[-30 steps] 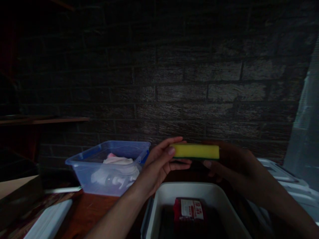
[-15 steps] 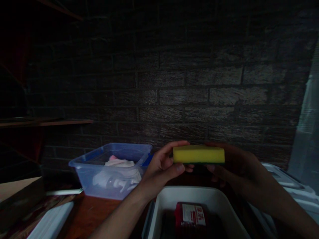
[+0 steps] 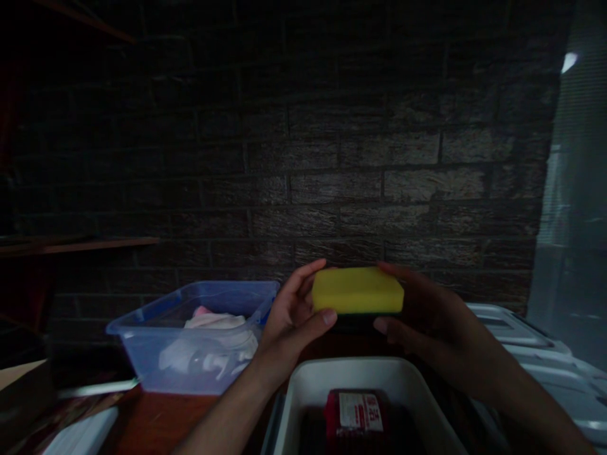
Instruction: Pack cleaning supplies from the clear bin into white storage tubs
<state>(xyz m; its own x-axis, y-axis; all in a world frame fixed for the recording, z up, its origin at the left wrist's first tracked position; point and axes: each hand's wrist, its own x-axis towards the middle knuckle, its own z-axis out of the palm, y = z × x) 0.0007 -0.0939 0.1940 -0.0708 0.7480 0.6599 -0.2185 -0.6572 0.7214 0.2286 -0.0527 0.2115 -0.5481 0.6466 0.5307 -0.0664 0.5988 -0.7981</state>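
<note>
A yellow sponge (image 3: 358, 291) with a dark green scouring layer underneath is held up level between both hands. My left hand (image 3: 298, 313) grips its left end, thumb at the lower front edge and fingers behind. On the right end, my right hand (image 3: 427, 316) has its thumb low and its fingers along the top and back, partly in shadow. Below the sponge stands a white bin (image 3: 351, 368), and inside it lies a dark red package (image 3: 358, 414) with a white label.
To the left is a clear bluish plastic box (image 3: 165, 357) holding white cloths and a pump bottle top. A pale lid (image 3: 531, 354) lies at right. A brick wall (image 3: 322, 158) rises behind; a wooden shelf (image 3: 95, 245) juts out at left, above a cardboard box (image 3: 23, 385).
The sponge has tipped so that more of its top face shows. Both hands keep their hold. The whole view has swung slightly to the right.
</note>
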